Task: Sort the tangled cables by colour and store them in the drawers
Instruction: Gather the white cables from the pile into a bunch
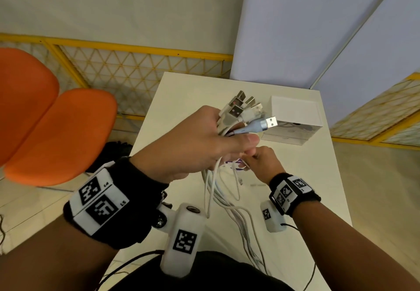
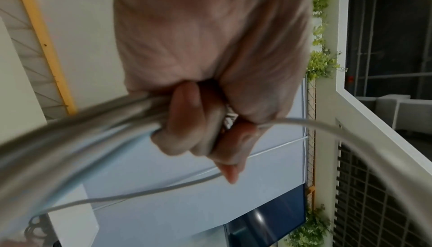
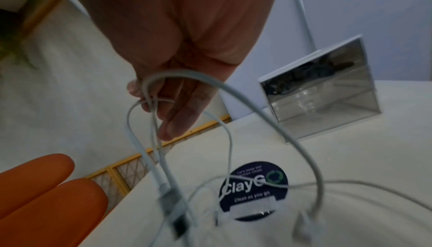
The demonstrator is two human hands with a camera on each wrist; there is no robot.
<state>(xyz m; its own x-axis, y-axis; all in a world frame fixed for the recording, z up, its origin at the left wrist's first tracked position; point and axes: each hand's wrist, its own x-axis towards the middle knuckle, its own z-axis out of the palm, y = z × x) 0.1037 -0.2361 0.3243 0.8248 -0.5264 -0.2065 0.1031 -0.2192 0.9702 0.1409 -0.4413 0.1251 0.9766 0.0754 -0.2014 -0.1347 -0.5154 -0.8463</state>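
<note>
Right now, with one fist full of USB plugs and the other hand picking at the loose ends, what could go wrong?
1. The left hand grips many white cables at once; pulling with the right hand may tighten the tangle instead of freeing a strand.
2. The pale blue cable sits in the same fist, so it could be stored with the white ones.
3. Dangling ends could snag or drag across the table.

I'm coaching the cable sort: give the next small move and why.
Probably draw the right hand down its pinched thin white cable to free it, since the left hand grips the white cable bundle above the white table.
</note>
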